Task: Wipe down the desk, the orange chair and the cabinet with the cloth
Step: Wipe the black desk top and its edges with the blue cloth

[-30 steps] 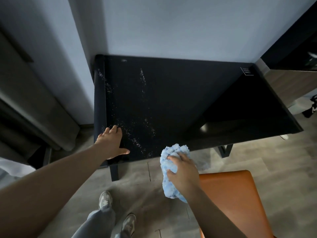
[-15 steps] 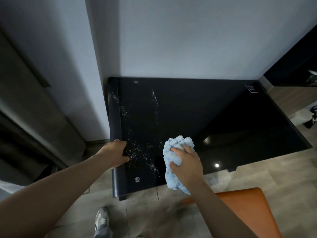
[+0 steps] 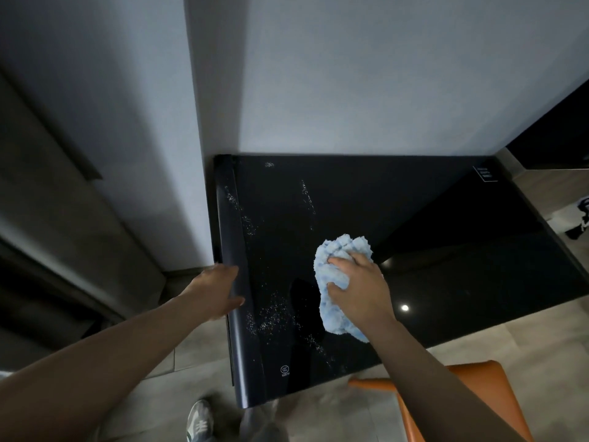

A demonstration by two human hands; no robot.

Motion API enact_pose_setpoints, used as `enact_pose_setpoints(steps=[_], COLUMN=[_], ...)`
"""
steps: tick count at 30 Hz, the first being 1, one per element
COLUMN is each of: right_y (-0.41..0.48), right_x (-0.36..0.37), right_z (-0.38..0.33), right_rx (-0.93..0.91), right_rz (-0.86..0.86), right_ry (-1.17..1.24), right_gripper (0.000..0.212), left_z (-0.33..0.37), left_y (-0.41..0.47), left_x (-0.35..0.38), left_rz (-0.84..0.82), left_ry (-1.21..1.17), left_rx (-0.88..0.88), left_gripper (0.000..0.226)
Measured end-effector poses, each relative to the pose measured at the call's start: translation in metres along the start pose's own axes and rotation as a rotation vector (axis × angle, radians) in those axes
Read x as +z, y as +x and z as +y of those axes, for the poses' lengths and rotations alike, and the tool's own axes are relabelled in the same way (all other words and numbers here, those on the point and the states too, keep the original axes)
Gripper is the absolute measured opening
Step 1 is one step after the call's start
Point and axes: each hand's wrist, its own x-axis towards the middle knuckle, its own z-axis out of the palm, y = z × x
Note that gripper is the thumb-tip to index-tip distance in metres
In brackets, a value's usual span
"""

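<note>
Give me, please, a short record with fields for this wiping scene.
surface: black glossy desk, against the wall
dirt: white specks on its left part
tool: light blue cloth, bunched, on the desk
right hand: grips the cloth, pressing it on the desk
left hand: holds the desk's left edge
seat: orange chair near the desk's front edge

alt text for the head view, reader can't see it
A person's right hand presses a crumpled blue cloth onto a black desk dotted with white specks, while the left hand holds its left edge. An orange chair sits lower right.
</note>
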Motion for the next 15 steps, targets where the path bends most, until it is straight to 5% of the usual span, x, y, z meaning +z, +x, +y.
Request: enact_pose_setpoints(steps=[15], right_y=[0.175], right_x=[-0.014], right_z=[0.017], right_rx=[-0.108], right_rz=[0.047], right_ry=[0.059], right_gripper=[0.049], left_z=[0.026], left_y=[0.099], left_x=[-0.020], left_rz=[0.058], left_ry=[-0.003], left_rx=[-0.064], left_gripper=[0.091])
